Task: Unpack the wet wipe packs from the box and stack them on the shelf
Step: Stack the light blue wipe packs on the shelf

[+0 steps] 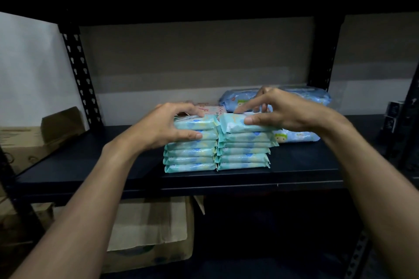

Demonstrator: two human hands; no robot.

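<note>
Dark shelf (90,161) | mint-green wipe packs (243,158), two stacks | left hand (163,127), right hand (283,113) gripping tops

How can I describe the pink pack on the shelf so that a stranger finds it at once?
On the dark shelf stand two stacks of teal packs. Behind them, between the left hand and the right hand, lies the pink pack. It alone is pink; the big packs to its right are blue.
</note>
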